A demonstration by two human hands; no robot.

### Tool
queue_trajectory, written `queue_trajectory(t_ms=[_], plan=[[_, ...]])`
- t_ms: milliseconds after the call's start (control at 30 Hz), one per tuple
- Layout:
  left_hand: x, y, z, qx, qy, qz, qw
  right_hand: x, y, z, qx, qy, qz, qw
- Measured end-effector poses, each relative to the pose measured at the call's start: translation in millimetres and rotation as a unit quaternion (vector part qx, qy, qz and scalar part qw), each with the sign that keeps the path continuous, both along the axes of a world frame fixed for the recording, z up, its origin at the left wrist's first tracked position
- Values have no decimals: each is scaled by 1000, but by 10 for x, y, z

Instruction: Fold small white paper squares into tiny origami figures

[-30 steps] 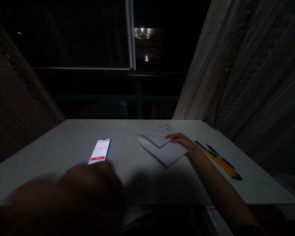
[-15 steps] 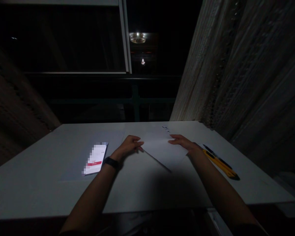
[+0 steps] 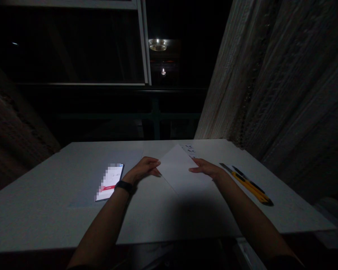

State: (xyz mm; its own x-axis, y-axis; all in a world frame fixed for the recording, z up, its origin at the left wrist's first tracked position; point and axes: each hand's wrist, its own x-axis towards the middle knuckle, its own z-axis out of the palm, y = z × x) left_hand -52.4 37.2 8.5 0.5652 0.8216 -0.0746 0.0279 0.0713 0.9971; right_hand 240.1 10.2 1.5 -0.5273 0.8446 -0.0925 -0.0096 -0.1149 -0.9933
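Observation:
A plain white sheet of paper point(image 3: 176, 170) is held over the table, its corner pointing away from me. My left hand point(image 3: 145, 168) pinches its left edge between thumb and fingers; a dark band circles that wrist. At the opposite edge my right hand point(image 3: 205, 167) grips the sheet, thumb on top and fingers underneath. Just beyond the right hand, dark marks point(image 3: 189, 149) show beside the sheet's far edge; what they are on I cannot make out.
Left of my left hand a lit phone point(image 3: 109, 182) lies on a pale sheet point(image 3: 83, 197). To the right rest a yellow utility knife point(image 3: 252, 187), blade out, and a dark pen point(image 3: 246, 178). Curtains point(image 3: 231, 75) hang past the white table point(image 3: 45, 217), before a dark window.
The paper has turned and tipped, so its far corner now shows and its near edge looks less raised. My left hand has shifted slightly left; my right hand is slightly lower.

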Motion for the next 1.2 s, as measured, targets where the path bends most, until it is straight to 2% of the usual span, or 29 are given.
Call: queue_trajectory(t_ms=[100,200,300,400,467,567,667,867,933,1033,1100,1200], plan=[[-36,-15,26,-7,3,-22,1000,46,27,-16,-26,-19,-7,999],[-22,-20,9,-25,-13,-9,1000,150,64,-23,-55,-49,-30,997],[31,-26,-20,-44,-35,13,998,231,84,-11,-52,-60,-40,996],[107,-37,-25,-36,-86,52,994,196,78,10,-54,-42,-48,996],[166,-37,-21,-22,-149,112,982,94,69,17,-54,-21,-80,995],[248,-24,-31,-32,-178,160,970,-129,51,-2,-5,20,-164,986],[298,-9,-68,-11,-129,247,960,-356,8,-46,69,25,-177,981],[301,-22,-76,-10,-113,329,937,-664,-175,-84,228,-70,-197,951],[290,-24,-56,-3,-139,334,932,-728,-233,-94,271,-89,-213,934],[279,-18,-47,33,-174,293,939,-805,-297,-132,335,-134,-203,910],[277,-15,-59,61,-157,273,947,-854,-334,-160,366,-151,-178,901],[276,-18,-81,85,-112,296,945,-926,-404,-166,381,-160,-143,899]])
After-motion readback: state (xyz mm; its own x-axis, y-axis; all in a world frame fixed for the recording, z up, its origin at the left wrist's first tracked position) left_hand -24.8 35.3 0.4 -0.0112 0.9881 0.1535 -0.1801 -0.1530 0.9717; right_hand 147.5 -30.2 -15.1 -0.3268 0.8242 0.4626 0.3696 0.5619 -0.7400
